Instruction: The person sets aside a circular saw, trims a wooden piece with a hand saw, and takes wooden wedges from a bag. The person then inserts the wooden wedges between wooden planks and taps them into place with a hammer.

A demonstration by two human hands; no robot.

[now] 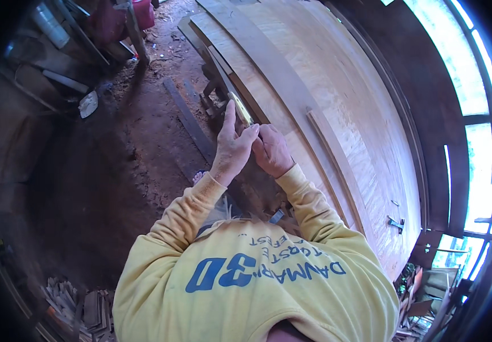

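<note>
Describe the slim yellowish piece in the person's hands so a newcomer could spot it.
Find the broad plywood sheet at right. Near its left edge, the left hand and right hand meet at a slim yellowish piece pointing away from the person. It is much shorter and yellower than the long brown board on the sheet.

Dim floor (126, 137), glare through right-hand openings (480, 159) — dark, bent fisheye edges

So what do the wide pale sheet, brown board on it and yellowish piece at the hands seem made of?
Wide pale sheet: probably unpainted plywood, given its streaky grain. Brown board: likely wood, matte, plank-shaped. Yellowish piece: smooth-looking, dark-marked; material unclear.
</note>
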